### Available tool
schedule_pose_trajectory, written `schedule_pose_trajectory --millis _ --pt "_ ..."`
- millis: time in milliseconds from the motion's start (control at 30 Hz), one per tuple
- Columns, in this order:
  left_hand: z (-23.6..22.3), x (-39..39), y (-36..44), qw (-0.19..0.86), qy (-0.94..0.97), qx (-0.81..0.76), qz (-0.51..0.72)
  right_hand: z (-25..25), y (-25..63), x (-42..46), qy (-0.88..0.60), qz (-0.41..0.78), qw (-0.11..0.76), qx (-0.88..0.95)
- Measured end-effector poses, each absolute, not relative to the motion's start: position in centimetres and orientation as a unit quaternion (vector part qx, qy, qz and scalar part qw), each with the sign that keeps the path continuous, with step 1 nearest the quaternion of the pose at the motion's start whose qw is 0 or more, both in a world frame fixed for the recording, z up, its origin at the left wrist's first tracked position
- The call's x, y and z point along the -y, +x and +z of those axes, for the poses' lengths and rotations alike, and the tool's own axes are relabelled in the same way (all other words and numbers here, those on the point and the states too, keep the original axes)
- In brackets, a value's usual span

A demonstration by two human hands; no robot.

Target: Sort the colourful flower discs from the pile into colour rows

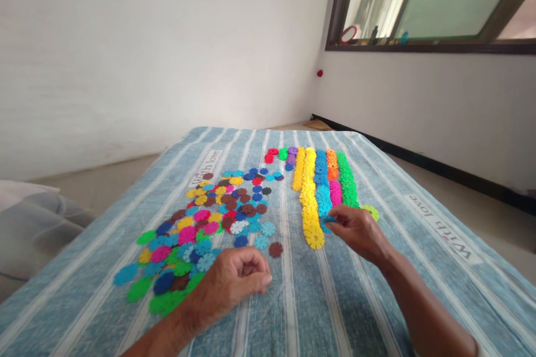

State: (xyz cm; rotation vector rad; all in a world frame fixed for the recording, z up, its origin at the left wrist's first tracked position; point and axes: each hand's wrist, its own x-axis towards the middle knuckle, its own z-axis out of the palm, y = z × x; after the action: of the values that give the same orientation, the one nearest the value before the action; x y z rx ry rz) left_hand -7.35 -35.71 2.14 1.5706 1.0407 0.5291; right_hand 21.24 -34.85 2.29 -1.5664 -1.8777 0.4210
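Right hand (355, 228) pinching blue disc (329, 219) at blue row (322, 192); left hand (243, 276) curled beside mixed discs (210, 227).

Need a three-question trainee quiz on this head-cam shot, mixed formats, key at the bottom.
1. True or false: the right hand holds a yellow disc at its fingertips.
2. Which color's row runs closest to the camera? A) green B) yellow C) orange
3. Fill in: from the wearer's viewpoint, the mixed pile of discs lies to the ____ of the rows.

Key:
1. False; it is a blue disc.
2. B, the yellow row.
3. Left.
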Motion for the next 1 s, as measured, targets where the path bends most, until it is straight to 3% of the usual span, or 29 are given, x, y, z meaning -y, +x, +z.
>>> schedule_pose_trajectory --millis 433,1000 --pt "1.8 35.9 -7.3 0.524 0.7 -0.436 0.213 1.5 22.1 34.5 -0.646 0.151 0.195 0.723" --pt "2.1 36.1 -7.1 0.49 0.724 -0.444 0.197 1.2 22.2 34.4 -0.66 0.126 0.204 0.712"
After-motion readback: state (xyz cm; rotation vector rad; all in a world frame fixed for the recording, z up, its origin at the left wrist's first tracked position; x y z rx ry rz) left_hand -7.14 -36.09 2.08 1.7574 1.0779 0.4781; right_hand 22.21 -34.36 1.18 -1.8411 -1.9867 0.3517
